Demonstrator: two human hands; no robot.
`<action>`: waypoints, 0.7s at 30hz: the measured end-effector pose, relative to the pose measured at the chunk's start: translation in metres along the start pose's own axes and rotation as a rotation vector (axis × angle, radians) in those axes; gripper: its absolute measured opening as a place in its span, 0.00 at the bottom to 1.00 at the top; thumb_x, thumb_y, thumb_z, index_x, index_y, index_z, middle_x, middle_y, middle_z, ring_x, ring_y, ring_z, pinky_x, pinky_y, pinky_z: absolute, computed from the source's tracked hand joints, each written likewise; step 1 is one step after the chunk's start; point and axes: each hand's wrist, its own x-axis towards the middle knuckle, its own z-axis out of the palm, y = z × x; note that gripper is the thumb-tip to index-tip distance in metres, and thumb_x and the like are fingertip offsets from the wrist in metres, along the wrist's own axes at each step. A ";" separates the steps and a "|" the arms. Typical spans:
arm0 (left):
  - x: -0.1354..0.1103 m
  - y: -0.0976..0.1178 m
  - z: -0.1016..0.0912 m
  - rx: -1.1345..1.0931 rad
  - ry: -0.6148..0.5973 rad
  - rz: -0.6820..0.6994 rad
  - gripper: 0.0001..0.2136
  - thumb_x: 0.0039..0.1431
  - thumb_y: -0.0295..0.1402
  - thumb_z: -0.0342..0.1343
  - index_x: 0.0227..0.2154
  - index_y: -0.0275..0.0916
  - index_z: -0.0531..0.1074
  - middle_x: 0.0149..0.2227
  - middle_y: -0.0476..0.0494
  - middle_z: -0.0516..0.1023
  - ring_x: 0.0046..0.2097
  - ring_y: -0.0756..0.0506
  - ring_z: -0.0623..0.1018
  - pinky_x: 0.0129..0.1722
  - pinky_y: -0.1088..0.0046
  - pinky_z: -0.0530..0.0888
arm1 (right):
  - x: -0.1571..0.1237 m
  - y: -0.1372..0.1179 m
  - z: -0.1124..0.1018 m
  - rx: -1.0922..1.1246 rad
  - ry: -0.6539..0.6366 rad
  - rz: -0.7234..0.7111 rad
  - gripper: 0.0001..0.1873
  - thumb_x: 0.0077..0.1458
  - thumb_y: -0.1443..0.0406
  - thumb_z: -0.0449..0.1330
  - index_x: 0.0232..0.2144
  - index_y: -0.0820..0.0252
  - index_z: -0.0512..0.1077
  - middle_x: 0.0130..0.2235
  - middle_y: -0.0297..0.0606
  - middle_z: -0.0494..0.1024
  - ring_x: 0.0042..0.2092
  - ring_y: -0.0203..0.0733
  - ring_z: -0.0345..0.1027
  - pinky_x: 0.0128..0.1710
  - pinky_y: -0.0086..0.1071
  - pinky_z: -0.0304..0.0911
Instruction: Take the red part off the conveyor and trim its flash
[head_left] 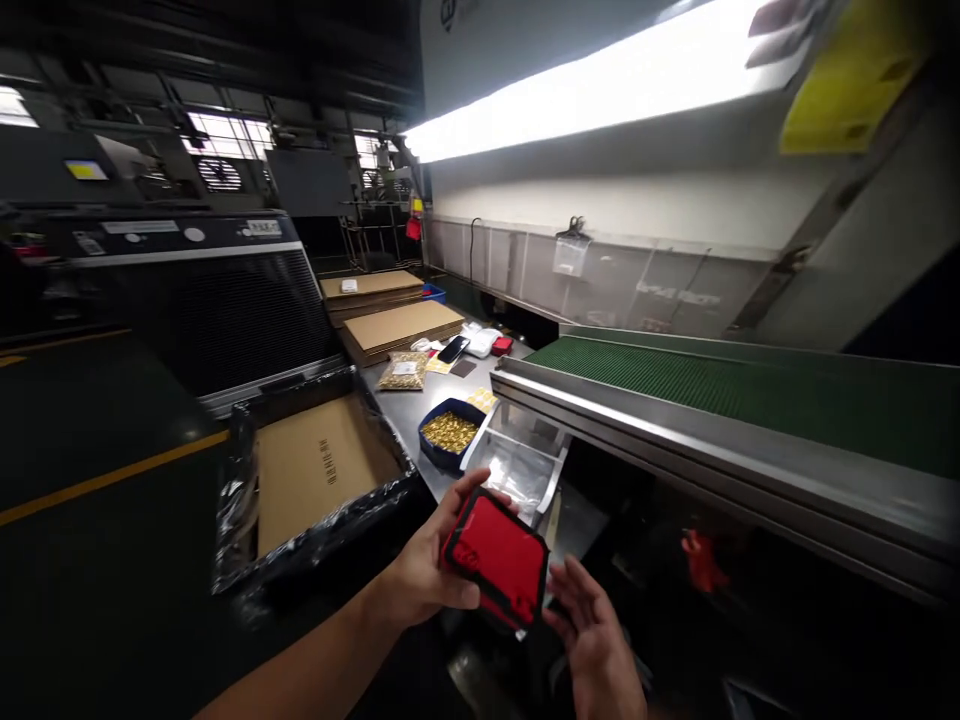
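Note:
My left hand (431, 565) grips a red, square, box-like piece with black edges (499, 560), thumb along its near side and fingers at the far edge. Dark marks show near two of its corners. Close by its right edge is my right hand (596, 635), palm turned toward it, fingers apart and holding nothing. Whether the right fingertips touch the piece I cannot tell. Just beyond the hands lies a clear-bottomed chute or tray (517, 465) at the conveyor's end. Left of it stands a dark blue bin (442, 457) filled with small gold-coloured parts.
A green conveyor belt (712, 385) runs along the right under a bright lamp. On the metal table (401, 405) lie a bag of gold parts (403, 370), a phone (453, 349) and cardboard sheets (405, 328). A plastic-lined carton (315, 555) stands at the left.

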 end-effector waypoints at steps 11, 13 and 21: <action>-0.044 -0.001 -0.017 0.110 0.032 0.023 0.43 0.42 0.36 0.75 0.60 0.51 0.60 0.69 0.37 0.53 0.62 0.34 0.69 0.58 0.56 0.70 | -0.009 -0.055 0.048 -0.351 -0.295 -0.203 0.43 0.46 0.61 0.70 0.63 0.48 0.59 0.63 0.44 0.66 0.64 0.56 0.60 0.63 0.52 0.59; -0.047 -0.001 -0.021 0.131 0.027 0.037 0.43 0.42 0.34 0.74 0.61 0.51 0.59 0.68 0.37 0.55 0.62 0.35 0.68 0.59 0.56 0.70 | -0.010 -0.053 0.050 -0.369 -0.290 -0.209 0.43 0.46 0.61 0.70 0.62 0.47 0.59 0.63 0.44 0.66 0.64 0.56 0.59 0.63 0.55 0.57; -0.049 -0.015 -0.033 0.157 0.164 -0.002 0.43 0.42 0.44 0.74 0.60 0.41 0.60 0.54 0.36 0.71 0.51 0.40 0.74 0.51 0.65 0.72 | -0.004 -0.038 0.057 -0.187 -0.317 -0.013 0.37 0.47 0.60 0.71 0.59 0.54 0.64 0.60 0.48 0.70 0.60 0.53 0.66 0.58 0.44 0.67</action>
